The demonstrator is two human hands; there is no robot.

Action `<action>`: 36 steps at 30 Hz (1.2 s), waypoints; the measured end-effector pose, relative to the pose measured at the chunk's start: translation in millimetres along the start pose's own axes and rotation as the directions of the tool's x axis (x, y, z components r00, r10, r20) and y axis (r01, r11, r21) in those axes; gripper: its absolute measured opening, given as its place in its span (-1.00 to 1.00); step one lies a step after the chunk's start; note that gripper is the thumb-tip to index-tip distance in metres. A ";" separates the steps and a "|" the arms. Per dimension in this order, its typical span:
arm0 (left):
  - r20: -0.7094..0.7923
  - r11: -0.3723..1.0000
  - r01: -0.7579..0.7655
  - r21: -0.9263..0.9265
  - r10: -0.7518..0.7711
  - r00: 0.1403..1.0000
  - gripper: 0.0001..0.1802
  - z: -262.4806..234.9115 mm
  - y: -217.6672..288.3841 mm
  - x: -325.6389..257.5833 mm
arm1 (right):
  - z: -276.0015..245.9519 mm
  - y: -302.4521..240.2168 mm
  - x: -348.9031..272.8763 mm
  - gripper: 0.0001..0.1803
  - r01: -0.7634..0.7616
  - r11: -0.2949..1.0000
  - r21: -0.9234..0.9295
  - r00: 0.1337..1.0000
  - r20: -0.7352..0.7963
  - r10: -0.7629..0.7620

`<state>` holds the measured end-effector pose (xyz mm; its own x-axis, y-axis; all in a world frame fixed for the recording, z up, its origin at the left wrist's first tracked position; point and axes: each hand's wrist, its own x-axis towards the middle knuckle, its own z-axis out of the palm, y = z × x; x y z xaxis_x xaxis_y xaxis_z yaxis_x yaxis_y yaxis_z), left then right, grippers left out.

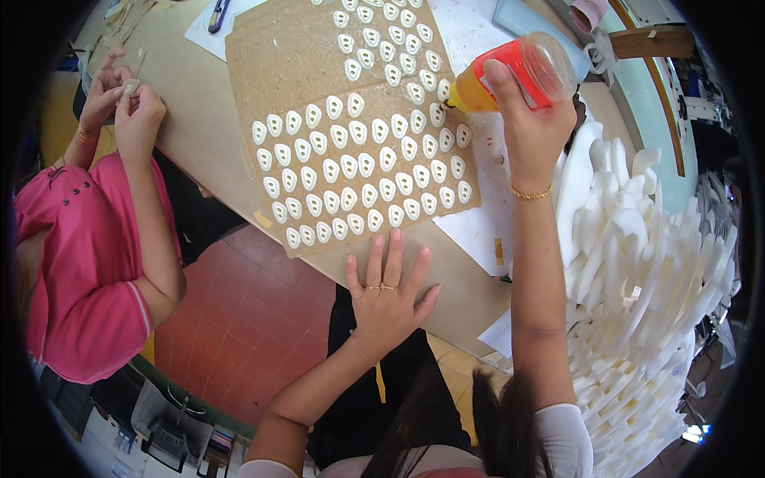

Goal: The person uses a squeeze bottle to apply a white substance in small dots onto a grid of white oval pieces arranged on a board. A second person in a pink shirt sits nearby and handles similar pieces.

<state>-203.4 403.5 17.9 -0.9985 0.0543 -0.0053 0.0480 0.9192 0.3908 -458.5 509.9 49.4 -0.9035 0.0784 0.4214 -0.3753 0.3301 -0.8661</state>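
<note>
A brown cardboard sheet (279, 72) lies on the table, covered in rows of small white rounded pieces (348, 166), each with dark yellowish spots in its middle. My right hand (526, 119) is wrapped round a clear squeeze bottle (550, 68) with a red label and yellow-orange liquid at its nozzle end. The bottle is tilted, its nozzle pointing left and down at the pieces near the sheet's right edge; whether the tip touches one I cannot tell. My left hand (386, 291) rests with fingers spread at the sheet's near edge, holding nothing.
At the left, a person in a pink top (88, 271) holds a small pale piece (130, 86) in both hands. A large heap of white foam-like strips (629, 263) stands right of my right arm. White paper (470, 231) lies under the sheet, and a pen (217, 16) at the far left.
</note>
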 end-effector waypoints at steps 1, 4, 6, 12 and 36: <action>-0.005 1.000 -0.002 0.014 0.003 1.000 -0.31 -0.9 -0.3 1.6 | -1.3 0.5 -0.2 -0.52 0.006 1.000 -0.018 1.000 -0.009 -0.006; -0.015 0.999 0.003 0.046 -0.002 1.000 -0.31 -3.8 -1.9 4.5 | -4.6 1.7 -4.0 -0.51 0.012 0.999 -0.031 1.000 -0.026 -0.013; -0.019 0.999 0.021 0.048 -0.020 1.000 -0.33 -4.6 -1.1 5.3 | -6.6 0.8 -6.2 -0.52 0.016 1.000 -0.026 1.000 -0.022 -0.017; -0.070 0.995 -0.032 0.094 0.039 0.997 -0.28 1.7 -4.8 5.2 | -9.8 -5.6 -19.1 -0.56 0.025 1.000 -0.006 1.000 -0.003 -0.025; -0.108 0.996 -0.029 0.080 0.038 0.993 -0.28 7.4 -5.9 4.3 | 9.7 -25.6 -15.5 -0.61 0.185 0.982 -0.046 0.983 0.025 -0.184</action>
<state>-207.8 401.2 8.8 -0.9930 0.0467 0.1088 0.0791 0.9454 0.3162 -436.9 491.1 62.5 -0.8241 -0.0071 0.5663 -0.5256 0.3821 -0.7601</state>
